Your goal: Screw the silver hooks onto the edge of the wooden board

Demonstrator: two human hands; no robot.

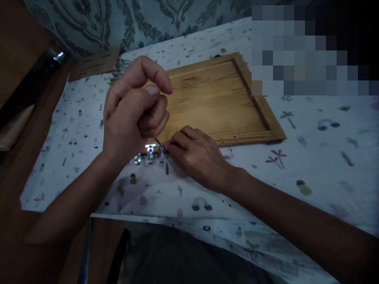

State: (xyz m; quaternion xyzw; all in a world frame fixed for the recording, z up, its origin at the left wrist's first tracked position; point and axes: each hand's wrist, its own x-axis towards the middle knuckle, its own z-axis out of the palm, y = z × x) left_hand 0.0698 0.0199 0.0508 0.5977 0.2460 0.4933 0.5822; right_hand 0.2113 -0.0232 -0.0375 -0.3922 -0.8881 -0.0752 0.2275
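The left hand (136,104) is closest, raised and curled. The right hand (198,156) touches near the shiny hinge (150,154) on the board's near edge. I can't tell what either grip pinches. The hinge looks hard and slippery; the board (207,100) looks stiff, best held by its rim (262,104). It's brown, lying on the patterned surface (74,165).

My left hand (139,102) is in the air in front of the wooden panel (207,102), with its fingers curled; whether they hold something, I cannot tell. My right hand (201,157) is lower, its fingertips close at the metal fittings (150,154) by the panel's near edge. There a thin dark rod (158,141) is tilted. Under the panel lies a printed cloth (296,157).
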